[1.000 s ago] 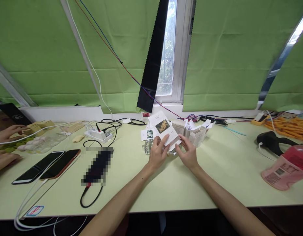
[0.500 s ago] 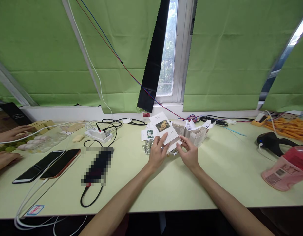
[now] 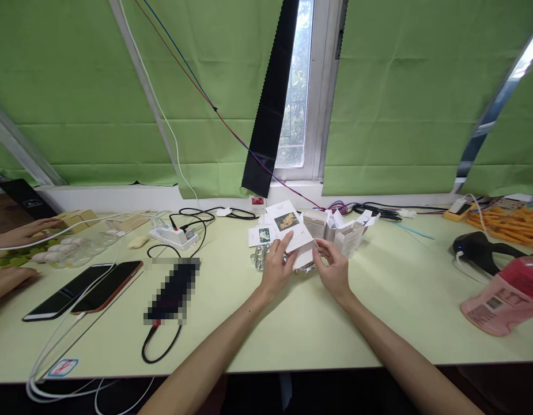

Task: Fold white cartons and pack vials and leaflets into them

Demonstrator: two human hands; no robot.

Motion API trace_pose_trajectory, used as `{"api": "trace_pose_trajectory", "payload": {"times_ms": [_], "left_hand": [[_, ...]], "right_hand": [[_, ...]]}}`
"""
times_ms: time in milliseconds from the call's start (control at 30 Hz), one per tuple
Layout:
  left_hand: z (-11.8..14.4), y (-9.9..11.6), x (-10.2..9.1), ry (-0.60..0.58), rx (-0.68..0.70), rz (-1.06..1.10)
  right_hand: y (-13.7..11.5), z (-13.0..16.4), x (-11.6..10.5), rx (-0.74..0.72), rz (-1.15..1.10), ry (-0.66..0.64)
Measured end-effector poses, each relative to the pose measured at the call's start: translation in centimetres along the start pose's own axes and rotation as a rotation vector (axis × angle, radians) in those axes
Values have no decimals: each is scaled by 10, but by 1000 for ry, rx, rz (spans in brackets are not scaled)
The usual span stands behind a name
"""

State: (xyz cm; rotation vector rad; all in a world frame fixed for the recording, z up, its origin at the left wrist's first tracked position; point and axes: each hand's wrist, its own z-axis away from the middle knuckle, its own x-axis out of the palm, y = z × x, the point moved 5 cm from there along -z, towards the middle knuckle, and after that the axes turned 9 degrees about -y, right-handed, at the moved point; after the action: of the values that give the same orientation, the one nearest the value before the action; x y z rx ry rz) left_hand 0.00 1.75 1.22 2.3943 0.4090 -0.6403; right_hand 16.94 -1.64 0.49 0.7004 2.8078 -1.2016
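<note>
My left hand [image 3: 278, 264] pinches a white card [image 3: 297, 233] with a yellow flower picture, its thumb lying across the front. At the card's lower right edge, the fingers of my right hand [image 3: 332, 264] are closed on it. Another white piece [image 3: 304, 257] shows below the card; whether it is joined to it I cannot tell. Shiny silver packets [image 3: 260, 257] lie on the table beside and partly behind my left hand. Behind that hand is a card with a white flower picture [image 3: 263, 235]. Small white boxes with raised flaps [image 3: 349, 235] stand just beyond my right hand.
To the left are a power strip [image 3: 173, 235], phones [image 3: 106, 287], cables and a pixelated dark device [image 3: 171, 291]. Another person's hands [image 3: 30, 233] are at the far left, near an egg tray. A black scanner-like device [image 3: 477, 251] and a pink container [image 3: 502, 300] stand right.
The card has turned slightly and its lower right corner has lifted, showing more of the white piece beneath. My right fingers have shifted a little at its edge.
</note>
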Motion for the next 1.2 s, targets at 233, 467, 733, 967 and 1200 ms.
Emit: {"api": "trace_pose_trajectory", "payload": {"times_ms": [233, 467, 733, 967, 1200], "left_hand": [[0, -5, 1, 12, -73, 90], [0, -11, 3, 3, -159, 189], [0, -11, 3, 3, -158, 208], [0, -11, 3, 2, -155, 207], [0, -13, 5, -25, -174, 224]], "right_hand": [[4, 2, 1, 29, -45, 30], [4, 2, 1, 36, -77, 11], [5, 2, 2, 36, -92, -5], [3, 1, 2, 13, -74, -27], [3, 2, 4, 11, -120, -68]]}}
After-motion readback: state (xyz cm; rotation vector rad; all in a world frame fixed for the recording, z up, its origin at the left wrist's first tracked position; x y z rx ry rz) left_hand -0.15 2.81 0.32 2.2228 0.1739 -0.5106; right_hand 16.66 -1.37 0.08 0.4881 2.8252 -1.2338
